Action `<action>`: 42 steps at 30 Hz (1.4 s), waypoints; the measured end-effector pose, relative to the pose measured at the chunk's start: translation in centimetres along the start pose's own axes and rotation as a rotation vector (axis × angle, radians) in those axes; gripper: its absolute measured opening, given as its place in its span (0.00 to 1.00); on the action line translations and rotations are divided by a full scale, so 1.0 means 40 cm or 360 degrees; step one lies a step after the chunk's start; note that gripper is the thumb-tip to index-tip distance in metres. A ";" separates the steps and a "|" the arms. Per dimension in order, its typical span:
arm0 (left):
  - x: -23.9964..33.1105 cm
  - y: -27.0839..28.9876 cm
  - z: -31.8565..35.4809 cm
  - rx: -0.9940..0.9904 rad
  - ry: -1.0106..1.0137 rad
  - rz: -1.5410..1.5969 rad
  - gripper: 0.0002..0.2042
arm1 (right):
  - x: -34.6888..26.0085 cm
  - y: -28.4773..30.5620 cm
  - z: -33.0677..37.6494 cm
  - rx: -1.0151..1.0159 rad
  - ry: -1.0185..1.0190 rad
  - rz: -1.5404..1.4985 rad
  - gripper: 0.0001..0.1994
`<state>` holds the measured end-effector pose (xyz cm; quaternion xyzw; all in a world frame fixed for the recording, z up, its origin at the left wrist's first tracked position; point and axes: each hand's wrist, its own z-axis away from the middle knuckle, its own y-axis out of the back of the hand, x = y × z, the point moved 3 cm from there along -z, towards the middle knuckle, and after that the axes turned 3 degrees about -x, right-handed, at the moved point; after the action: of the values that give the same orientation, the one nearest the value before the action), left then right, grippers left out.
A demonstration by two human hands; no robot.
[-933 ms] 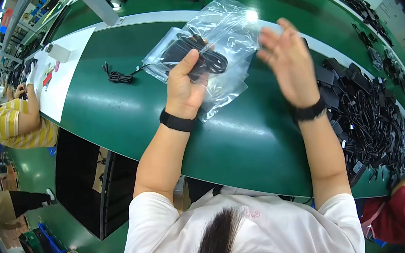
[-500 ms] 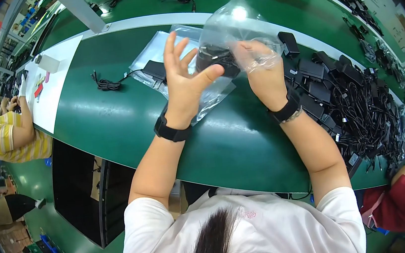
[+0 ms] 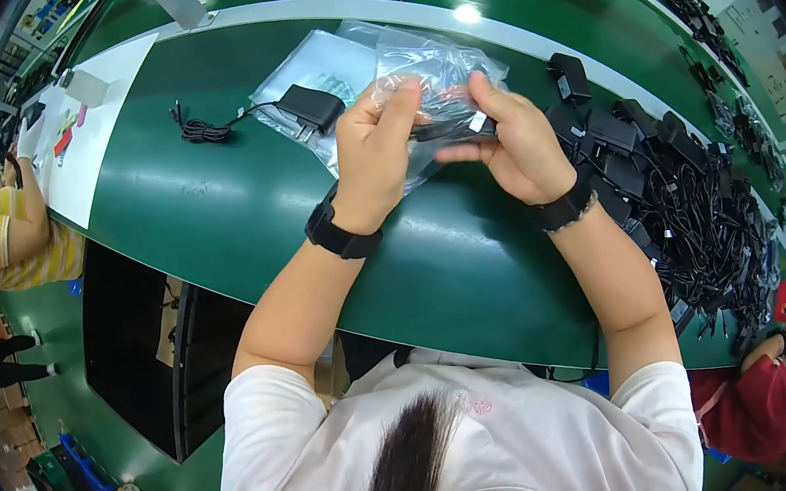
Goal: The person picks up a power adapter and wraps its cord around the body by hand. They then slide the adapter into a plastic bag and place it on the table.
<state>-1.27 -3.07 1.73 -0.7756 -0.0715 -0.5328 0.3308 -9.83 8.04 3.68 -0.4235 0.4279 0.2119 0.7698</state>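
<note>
A clear plastic bag [image 3: 436, 71] is between my hands, above the green bench, with a black power adapter [image 3: 446, 130] inside it, partly hidden by fingers and folds. My left hand [image 3: 377, 155] grips the bag's left side, its thumb laid over the film. On the other side, my right hand [image 3: 527, 148] has its thumb on top of the bag and fingers beneath the adapter. Just left of my left hand, another black adapter [image 3: 311, 107] lies on flat clear bags [image 3: 318, 55]. Its coiled cable [image 3: 203, 131] rests on the bench.
A large heap of black adapters and cables [image 3: 698, 201] covers the bench's right side. One adapter [image 3: 570, 78] stands at its far edge. A person in a yellow striped shirt [image 3: 14, 235] works at the left; a person in red [image 3: 756, 408] is at lower right.
The puffed-up bag has come down and flattened around its adapter. My left hand, spread open before, has closed on the bag. My right hand has shifted from the bag's mouth to its side.
</note>
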 end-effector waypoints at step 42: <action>0.090 0.028 -0.020 0.0128 -0.0967 -0.1563 0.06 | -0.365 0.387 -0.656 0.0628 0.0952 0.2729 0.32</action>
<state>0.13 -5.26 4.55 -0.7564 -0.5351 -0.3741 0.0386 -41.01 -4.77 1.43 0.1392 0.8036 0.5139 0.2658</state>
